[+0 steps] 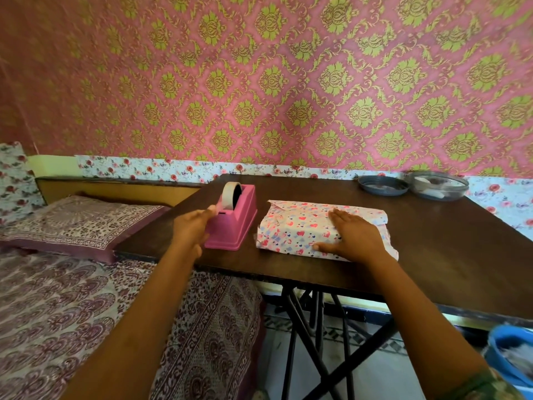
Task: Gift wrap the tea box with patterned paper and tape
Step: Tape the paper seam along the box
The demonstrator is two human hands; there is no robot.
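The tea box [300, 223], covered in patterned paper [277, 238], lies on the table [432, 255] beside the pink tape dispenser [236, 226], with the right hand [357, 241] pressing flat on its top, fingers straight. The left hand [191, 226] reaches the dispenser, too blurred to tell whether it pinches tape. The box is probably light and stiff and its thin paper springy, so flat pressure over the folds likely suits best.
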